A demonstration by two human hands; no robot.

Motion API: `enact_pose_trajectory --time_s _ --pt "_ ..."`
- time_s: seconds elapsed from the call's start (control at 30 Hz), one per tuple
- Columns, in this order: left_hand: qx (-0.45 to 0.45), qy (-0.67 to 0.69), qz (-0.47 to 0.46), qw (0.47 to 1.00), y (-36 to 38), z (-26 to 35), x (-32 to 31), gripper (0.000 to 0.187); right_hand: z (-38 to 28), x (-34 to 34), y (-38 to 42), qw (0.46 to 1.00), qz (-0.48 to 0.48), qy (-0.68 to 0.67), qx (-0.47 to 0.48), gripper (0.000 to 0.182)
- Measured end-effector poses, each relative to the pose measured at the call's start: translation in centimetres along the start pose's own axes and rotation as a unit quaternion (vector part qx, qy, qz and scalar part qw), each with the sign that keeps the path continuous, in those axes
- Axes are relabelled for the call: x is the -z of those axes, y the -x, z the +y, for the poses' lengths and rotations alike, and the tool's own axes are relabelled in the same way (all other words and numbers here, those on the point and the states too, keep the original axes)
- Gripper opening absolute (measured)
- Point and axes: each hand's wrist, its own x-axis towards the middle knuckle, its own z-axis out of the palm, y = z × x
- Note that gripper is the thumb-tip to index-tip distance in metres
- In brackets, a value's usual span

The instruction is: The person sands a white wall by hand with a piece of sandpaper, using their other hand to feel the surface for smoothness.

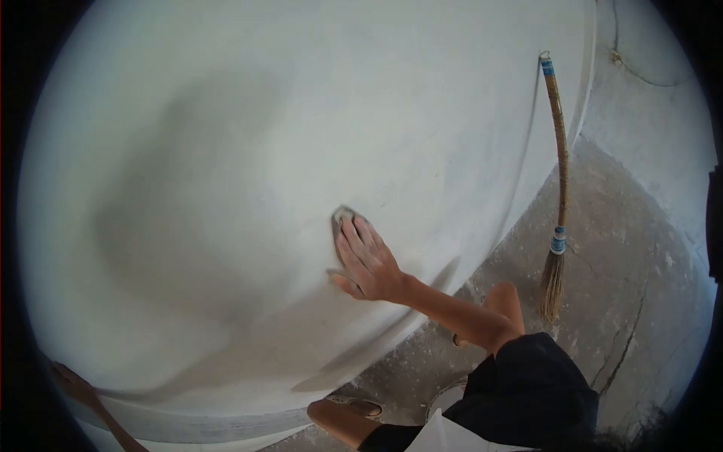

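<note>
My right hand [365,260] is pressed against the white wall [422,113], with its fingers together and stretched upward and the thumb apart. Under its fingertips is a small grey piece of sandpaper [343,213], mostly covered by the hand. At the lower left edge of the view, my left hand [73,383] lies against the wall, dim and partly lost in the dark border. Its fingers look stretched out, and I see nothing held in it.
A straw broom [557,151] leans upright at the right. Below lies a stained, cracked concrete floor [610,301]. My bent legs and dark shorts [527,399] are close to the wall, with a round white container rim [444,395] between them. Another wall [640,98] meets at the right.
</note>
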Motion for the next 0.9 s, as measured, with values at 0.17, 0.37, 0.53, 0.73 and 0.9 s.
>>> enact_pose_trajectory --time_s 0.17,0.37,0.53,0.73,0.9 --pt "-0.03 -0.008 -0.039 0.999 -0.1 1.1 0.8 0.055 1.8 2.3 -9.6 0.995 0.06 0.045 -0.065 0.09" --pt "-0.042 -0.023 -0.063 0.997 -1.7 9.0 2.5 0.053 2.1 2.7 -11.0 0.991 0.083 0.057 -0.083 0.096" --pt "-0.012 -0.032 -0.017 0.999 -1.3 7.6 2.8 0.052 -1.5 -0.2 1.0 0.984 -0.1 0.03 -0.143 0.097" --pt "0.004 -0.006 -0.008 1.0 -2.4 10.2 2.5 0.05 -0.2 0.9 -1.0 0.989 -0.035 0.014 -0.143 0.092" --pt "-0.024 -0.006 0.004 1.0 -2.3 9.6 2.0 0.051 2.8 3.2 -7.3 0.986 0.046 0.015 -0.157 0.098"
